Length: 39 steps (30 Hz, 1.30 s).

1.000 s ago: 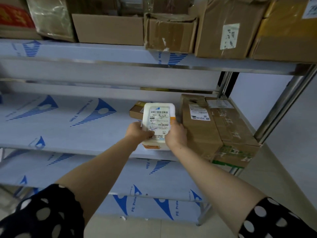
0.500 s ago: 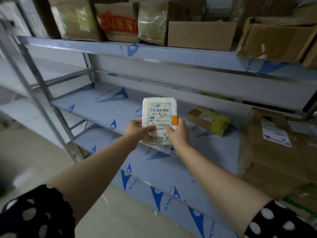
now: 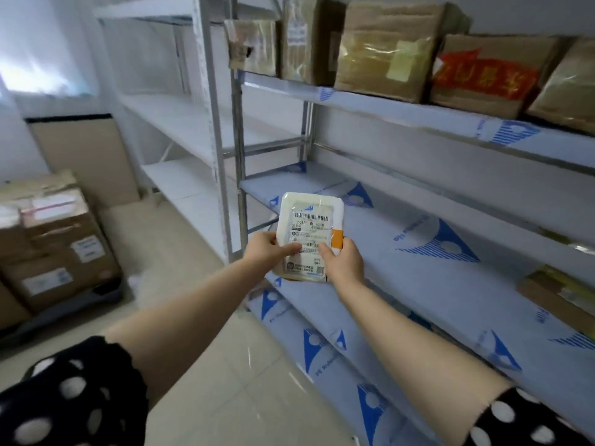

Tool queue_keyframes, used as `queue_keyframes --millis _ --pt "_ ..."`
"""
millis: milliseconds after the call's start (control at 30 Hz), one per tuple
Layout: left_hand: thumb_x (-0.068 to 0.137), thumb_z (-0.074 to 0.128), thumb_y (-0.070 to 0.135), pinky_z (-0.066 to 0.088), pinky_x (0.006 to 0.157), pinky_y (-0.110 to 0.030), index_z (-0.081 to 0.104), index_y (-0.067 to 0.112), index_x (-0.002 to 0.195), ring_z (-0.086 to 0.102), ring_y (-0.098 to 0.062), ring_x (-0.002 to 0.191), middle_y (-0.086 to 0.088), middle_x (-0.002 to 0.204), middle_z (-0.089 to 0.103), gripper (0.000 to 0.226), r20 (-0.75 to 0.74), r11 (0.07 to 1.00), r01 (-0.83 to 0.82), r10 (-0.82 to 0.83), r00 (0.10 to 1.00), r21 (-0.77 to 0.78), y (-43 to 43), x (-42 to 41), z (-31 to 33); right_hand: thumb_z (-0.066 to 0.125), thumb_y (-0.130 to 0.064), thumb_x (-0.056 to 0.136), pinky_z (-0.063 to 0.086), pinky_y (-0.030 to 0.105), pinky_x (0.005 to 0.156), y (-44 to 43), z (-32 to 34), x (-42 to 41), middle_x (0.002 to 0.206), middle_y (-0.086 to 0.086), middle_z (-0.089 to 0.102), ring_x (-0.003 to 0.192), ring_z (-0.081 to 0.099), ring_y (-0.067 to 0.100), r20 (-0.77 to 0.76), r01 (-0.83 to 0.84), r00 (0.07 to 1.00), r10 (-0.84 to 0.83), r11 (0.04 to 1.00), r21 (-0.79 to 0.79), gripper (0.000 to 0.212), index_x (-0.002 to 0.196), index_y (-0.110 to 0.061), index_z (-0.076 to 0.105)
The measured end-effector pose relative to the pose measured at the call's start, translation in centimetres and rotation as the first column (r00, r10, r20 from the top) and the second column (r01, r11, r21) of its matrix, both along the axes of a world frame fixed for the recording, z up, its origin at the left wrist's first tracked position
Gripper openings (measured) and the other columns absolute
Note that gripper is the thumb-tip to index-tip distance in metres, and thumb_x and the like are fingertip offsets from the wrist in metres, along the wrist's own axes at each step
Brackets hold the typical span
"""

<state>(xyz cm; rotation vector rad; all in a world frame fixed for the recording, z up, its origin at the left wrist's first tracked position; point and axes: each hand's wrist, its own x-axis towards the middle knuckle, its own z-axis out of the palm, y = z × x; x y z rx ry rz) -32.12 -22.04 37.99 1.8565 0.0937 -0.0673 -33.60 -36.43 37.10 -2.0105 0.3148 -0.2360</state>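
Observation:
I hold a small white parcel with a barcode label and an orange strip on its right edge, upright in front of me above the edge of the middle shelf. My left hand grips its lower left side, thumb lying across the label. My right hand grips its lower right side, thumb on the label too. The parcel's lower back is hidden by my fingers.
A metal rack with blue-printed film runs along the right; several cardboard boxes stand on its top shelf and one box on the middle shelf at far right. White shelving stands behind. Stacked cartons sit on the floor at left.
My view has swung left along the rack; the parcel left the shelf beside the brown boxes and stays gripped in both hands, carried leftward with me.

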Motion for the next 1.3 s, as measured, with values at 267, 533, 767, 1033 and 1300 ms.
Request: queue_keyframes --millis 267,533,767,1033,1300 --pt "0.078 0.078 0.017 0.057 0.069 -0.028 0.069 0.005 0.105 0.066 -0.020 0.082 -0.010 0.097 0.071 0.030 -0.023 0.968 -0.249 0.250 0.968 0.031 20.2 3.0 -1.4 0.063 -0.030 0.090 0.053 0.038 0.081 20.0 -1.9 7.0 0.103 0.002 0.064 0.093 0.063 0.023 -0.029 -0.254 0.966 0.257 0.965 0.068 0.029 0.109 -0.010 0.053" --pt "0.078 0.079 0.025 0.056 0.086 -0.040 0.070 0.009 0.108 0.069 -0.021 0.093 -0.007 0.104 0.072 0.035 -0.090 0.887 -0.462 0.460 0.883 0.006 32.7 6.8 -4.4 0.061 -0.032 0.091 0.047 0.030 0.076 33.2 -4.3 14.5 0.105 0.002 0.063 0.093 0.060 0.022 -0.067 -0.478 0.877 0.476 0.879 -0.009 0.033 0.115 -0.011 0.054" --pt "0.078 0.077 0.034 0.058 0.082 -0.041 0.069 0.017 0.106 0.070 -0.017 0.089 -0.001 0.100 0.073 0.034 -0.134 0.800 -0.596 0.599 0.789 0.066 42.5 15.7 -6.0 0.062 -0.030 0.089 0.049 0.026 0.068 43.6 -7.2 25.3 0.103 -0.002 0.064 0.090 0.062 0.018 -0.086 -0.607 0.787 0.611 0.791 0.074 0.029 0.113 -0.014 0.055" --pt "0.082 0.074 0.033 0.056 0.085 -0.040 0.069 0.014 0.105 0.069 -0.019 0.091 -0.003 0.103 0.072 0.030 -0.165 0.738 -0.664 0.675 0.720 0.122 51.7 29.5 -6.4 0.059 -0.026 0.092 0.043 0.021 0.060 53.5 -7.1 39.8 0.104 -0.001 0.064 0.083 0.060 0.013 -0.121 -0.703 0.681 0.722 0.691 0.166 0.025 0.114 -0.015 0.057" --pt "0.072 0.079 0.043 0.055 0.085 -0.040 0.062 0.016 0.113 0.066 -0.016 0.095 0.001 0.108 0.069 0.052 -0.227 0.688 -0.711 0.722 0.653 0.142 60.9 40.3 -9.0 0.052 -0.015 0.091 0.040 0.022 0.056 62.8 -8.7 51.0 0.110 -0.004 0.066 0.091 0.065 0.017 -0.230 -0.699 0.544 0.807 0.587 0.409 0.031 0.116 -0.033 0.051"
